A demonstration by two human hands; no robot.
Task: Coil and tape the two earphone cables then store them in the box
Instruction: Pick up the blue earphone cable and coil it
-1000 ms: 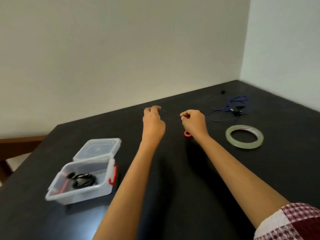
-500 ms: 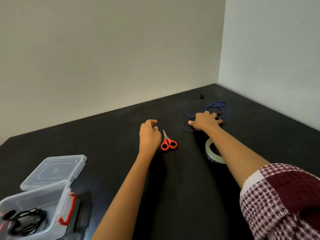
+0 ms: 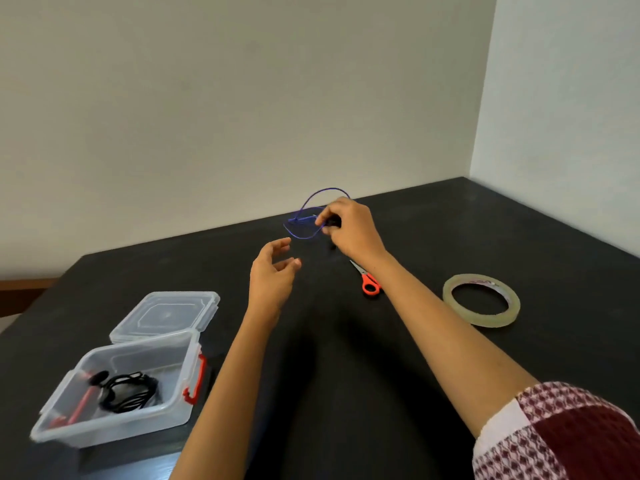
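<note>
Right hand (image 3: pixel 349 230): raised over the far edge of the table, fingers curled, thumb and fingertips pinching the blue earphone cable (image 3: pixel 298 221)
Blue earphone cable: held up off the surface in loose loops – one arcs above the knuckles, another sags below and left of the pinch; a dark piece sits inside the grip, too small to make out
Left hand (image 3: pixel 272 277): holds nothing, palm turned toward the right hand, fingers and thumb loosely spread and slightly bent, just below and left of the hanging loops without touching them
Table (image 3: pixel 346 375): matte black top, pushed into a corner of pale walls (image 3: pixel 207 116)
Scissors (image 3: pixel 369 285): orange handles, flat on the table mid-way across, blades pointing at the far edge, partly under the right forearm
Tape roll (image 3: pixel 485 318): clear, lying flat toward the right edge
Box (image 3: pixel 114 427): clear plastic with red latches (image 3: pixel 195 379), near the front left corner, open – its lid (image 3: pixel 166 315) lies flat behind it
Inside the box: a coiled black earphone cable (image 3: pixel 128 393) and a red stick-like item (image 3: pixel 81 405) I cannot identify
Sleeve (image 3: pixel 561 434): maroon-and-white pattern at the lower right
</note>
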